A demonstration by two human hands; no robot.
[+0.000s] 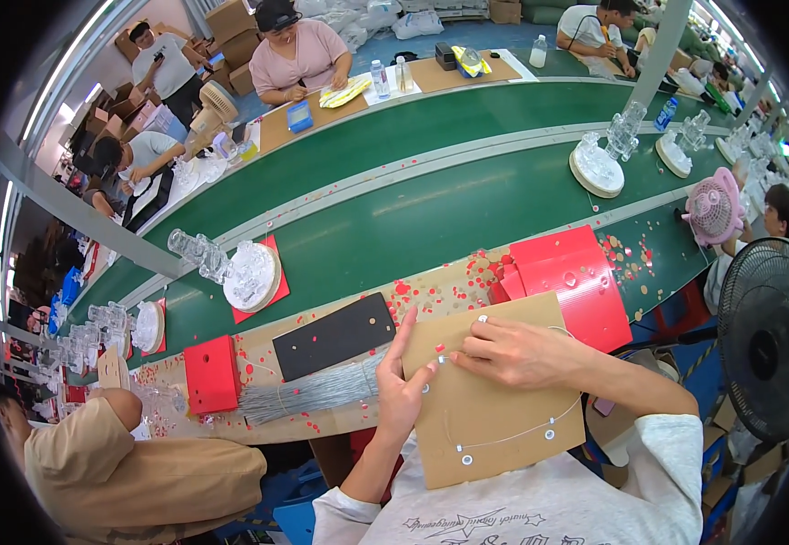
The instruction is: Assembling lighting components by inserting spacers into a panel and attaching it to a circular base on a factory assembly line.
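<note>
A brown cardboard panel (503, 400) leans over my lap, tilted against the bench edge. Thin white wire (503, 442) runs along its lower part and right side, with small white clips and white rings (467, 460) near the corners. My left hand (401, 386) grips the panel's left edge, index finger stretched upward and thumb on its face. My right hand (514, 352) lies over the upper part, fingers curled and pinched close to the left thumb tip. A small white clip (443, 360) shows between thumb and fingertips. What the right fingers pinch is hidden.
On the bench lie a bundle of grey wires (313, 392), a black panel (335, 336), red panels (572, 286) and scattered red bits. A green conveyor (413, 222) carries clear figures on round bases (254, 275). A black fan (767, 341) stands right; a co-worker sits left.
</note>
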